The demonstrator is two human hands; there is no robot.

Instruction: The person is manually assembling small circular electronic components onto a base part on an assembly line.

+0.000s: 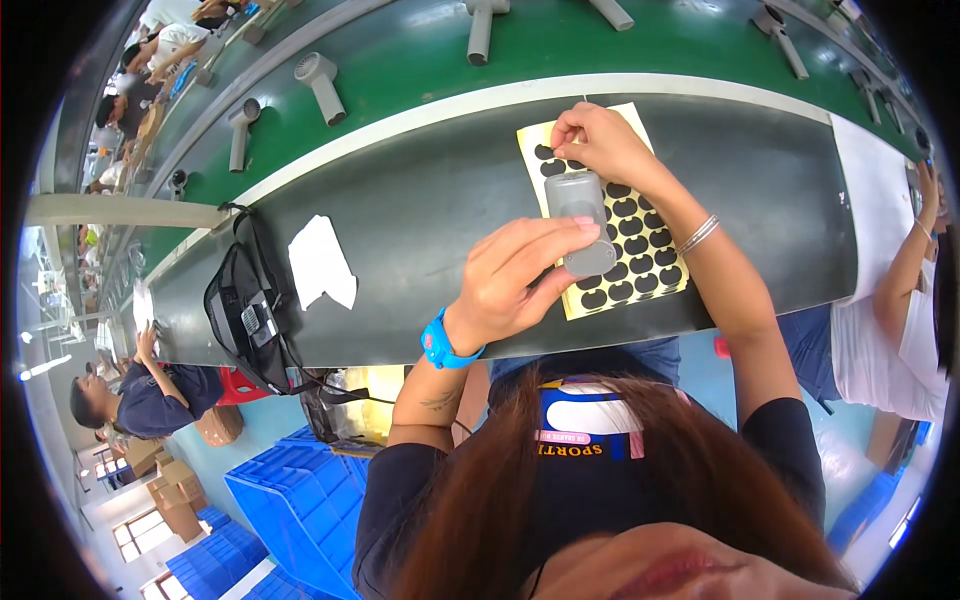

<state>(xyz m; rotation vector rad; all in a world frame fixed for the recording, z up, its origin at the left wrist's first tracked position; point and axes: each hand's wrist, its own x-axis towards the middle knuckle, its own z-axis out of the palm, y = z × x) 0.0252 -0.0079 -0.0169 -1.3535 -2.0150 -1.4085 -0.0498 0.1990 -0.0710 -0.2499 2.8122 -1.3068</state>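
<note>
My left hand [515, 275], with a blue watch on its wrist, holds a small grey rounded plastic part [580, 215] upright over the dark work table [420, 200]. Under and behind the part lies a yellow sheet [640, 250] covered with several black oval stickers. My right hand [600, 140], a silver bracelet on its wrist, reaches to the sheet's far left corner with thumb and fingertips pinched together at a sticker there. Whether a sticker has come off the sheet is hidden by the fingers.
A green conveyor belt [420, 50] beyond the table carries several grey hair-dryer-shaped units [320, 85]. A black bag [245, 310] and a white paper [320, 262] lie at the left. Blue crates [290, 500] stand below. Co-workers sit at the right [900, 300] and left [150, 400].
</note>
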